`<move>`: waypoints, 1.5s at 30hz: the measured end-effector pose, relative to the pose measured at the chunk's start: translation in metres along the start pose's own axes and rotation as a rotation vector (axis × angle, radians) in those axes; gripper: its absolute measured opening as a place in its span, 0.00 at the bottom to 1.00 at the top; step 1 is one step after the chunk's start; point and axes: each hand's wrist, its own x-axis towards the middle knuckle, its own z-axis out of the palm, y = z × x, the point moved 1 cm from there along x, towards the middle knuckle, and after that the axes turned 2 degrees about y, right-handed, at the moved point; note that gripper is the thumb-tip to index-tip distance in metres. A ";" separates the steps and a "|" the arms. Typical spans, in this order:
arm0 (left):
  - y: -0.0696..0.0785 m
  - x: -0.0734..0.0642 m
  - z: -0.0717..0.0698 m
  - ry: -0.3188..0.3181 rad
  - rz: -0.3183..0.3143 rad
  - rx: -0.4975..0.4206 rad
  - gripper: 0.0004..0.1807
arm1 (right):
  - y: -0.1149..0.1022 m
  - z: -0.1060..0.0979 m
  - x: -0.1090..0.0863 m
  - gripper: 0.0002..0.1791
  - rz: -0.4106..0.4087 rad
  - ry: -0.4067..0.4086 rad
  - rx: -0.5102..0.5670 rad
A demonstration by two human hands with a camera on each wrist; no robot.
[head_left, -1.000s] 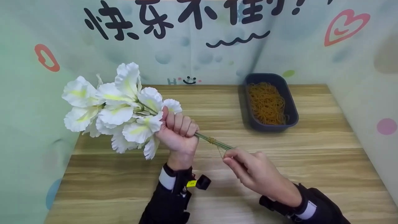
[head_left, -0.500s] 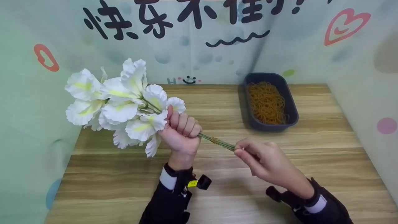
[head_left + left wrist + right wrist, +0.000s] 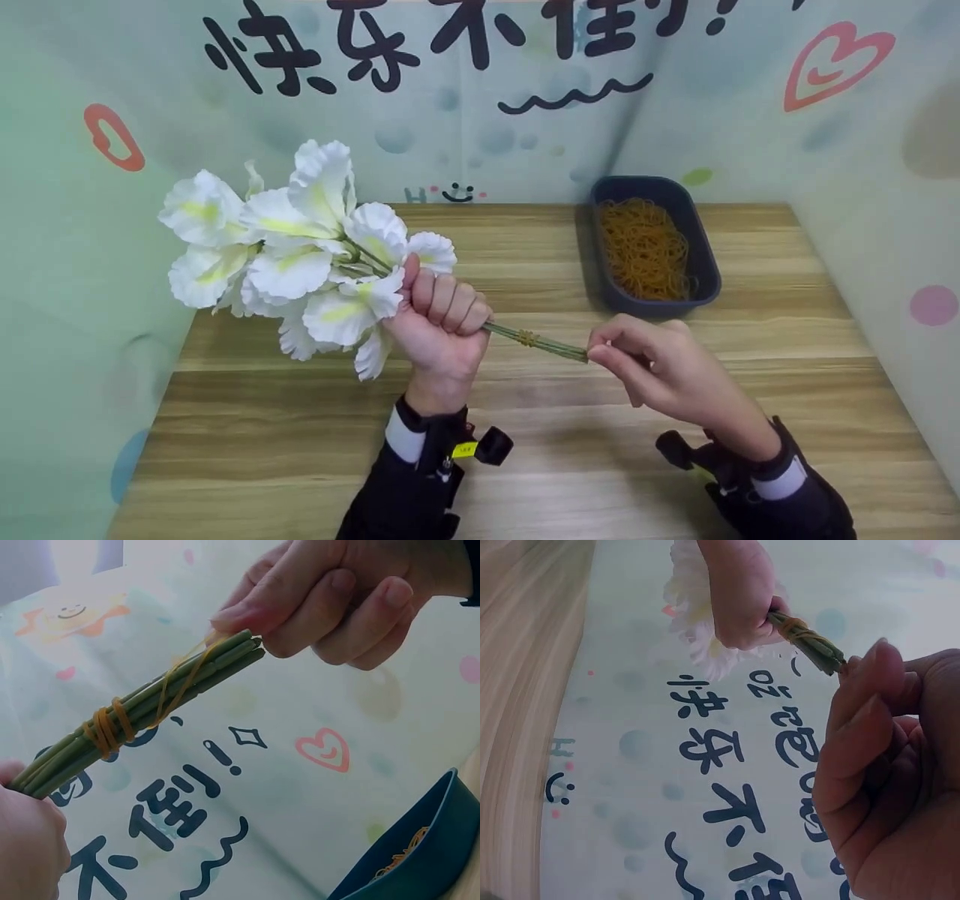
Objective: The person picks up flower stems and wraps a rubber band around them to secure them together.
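Note:
My left hand (image 3: 442, 322) grips a bunch of white artificial flowers (image 3: 292, 274) by the green stems (image 3: 555, 347), blooms toward the left. A yellowish rubber band (image 3: 109, 727) is wound several times round the stems, beyond the fist. One loose strand of it slants along the stems toward their cut ends in the left wrist view. There the thumb and forefinger of my right hand (image 3: 660, 367) pinch the band, right at the stem tips. In the right wrist view the right hand's other fingers are curled, and the stem ends (image 3: 829, 660) meet its fingertips.
A dark blue plastic box (image 3: 709, 277) holding a heap of rubber bands (image 3: 643, 251) stands at the back right of the wooden table (image 3: 525, 465). A printed cloth backdrop (image 3: 465, 135) rises behind the table and at both sides.
My right hand has moved right and slightly up, from beside the stems to their cut ends, drawing the band strand along. The left hand and flowers have shifted slightly right.

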 end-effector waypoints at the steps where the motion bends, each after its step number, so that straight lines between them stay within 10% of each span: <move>1: 0.000 0.000 0.000 -0.001 0.000 -0.008 0.30 | 0.000 -0.001 0.000 0.12 0.000 0.000 -0.007; 45: 0.001 -0.001 0.005 -0.048 -0.030 -0.091 0.30 | 0.026 0.002 0.008 0.14 -0.115 -0.090 0.164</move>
